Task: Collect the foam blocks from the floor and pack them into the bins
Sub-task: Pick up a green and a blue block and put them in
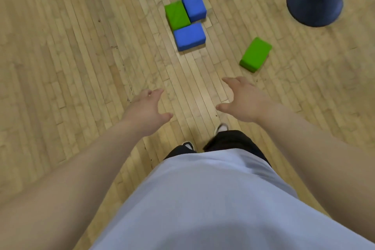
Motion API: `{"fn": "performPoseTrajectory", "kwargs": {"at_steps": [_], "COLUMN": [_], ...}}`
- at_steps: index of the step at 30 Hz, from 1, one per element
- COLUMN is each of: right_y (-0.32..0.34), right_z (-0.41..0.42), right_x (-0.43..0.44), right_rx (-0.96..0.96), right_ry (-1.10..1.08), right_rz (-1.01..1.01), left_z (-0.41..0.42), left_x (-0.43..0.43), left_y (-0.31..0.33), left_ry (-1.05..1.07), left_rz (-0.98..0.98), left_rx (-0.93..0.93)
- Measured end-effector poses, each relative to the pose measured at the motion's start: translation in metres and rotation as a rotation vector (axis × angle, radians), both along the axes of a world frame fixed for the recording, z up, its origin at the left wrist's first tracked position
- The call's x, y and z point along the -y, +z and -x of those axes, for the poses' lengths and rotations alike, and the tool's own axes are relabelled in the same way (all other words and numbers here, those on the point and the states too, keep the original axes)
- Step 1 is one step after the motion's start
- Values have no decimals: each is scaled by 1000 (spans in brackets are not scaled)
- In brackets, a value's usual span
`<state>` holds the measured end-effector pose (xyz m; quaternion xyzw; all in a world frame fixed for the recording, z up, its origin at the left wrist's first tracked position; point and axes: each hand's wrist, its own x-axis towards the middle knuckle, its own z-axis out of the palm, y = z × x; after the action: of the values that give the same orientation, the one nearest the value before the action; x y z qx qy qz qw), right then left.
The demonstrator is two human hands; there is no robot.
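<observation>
Left hand (147, 107) and right hand (241, 101), fingers (157, 92) spread and empty; foam blocks (189, 35) lie on the floor (81, 46) beyond them

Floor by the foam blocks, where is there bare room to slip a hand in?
Bare floor lies between the near blue block and the lone green block, and left of the cluster. Crowded: the other green block abuts both blue ones.
</observation>
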<state>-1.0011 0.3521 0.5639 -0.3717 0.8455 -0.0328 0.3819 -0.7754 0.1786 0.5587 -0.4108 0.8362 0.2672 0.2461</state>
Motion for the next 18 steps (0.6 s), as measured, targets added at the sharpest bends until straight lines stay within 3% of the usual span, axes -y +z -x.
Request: {"fn": "performPoseTrajectory", "kwargs": {"at_steps": [4,18], "right_y": [-13,-78], "right_z": [79,304], "right_x": [73,387], "right_rx": [-9,-10], "right_ry": [53,586], "right_rz": [-24,-198], "left_z": [64,238], "left_x": [55,239], "left_y": [-17,-64], "left_ry": [93,679], "left_rz": [-51,-195], "left_rx": [-5,-89]}}
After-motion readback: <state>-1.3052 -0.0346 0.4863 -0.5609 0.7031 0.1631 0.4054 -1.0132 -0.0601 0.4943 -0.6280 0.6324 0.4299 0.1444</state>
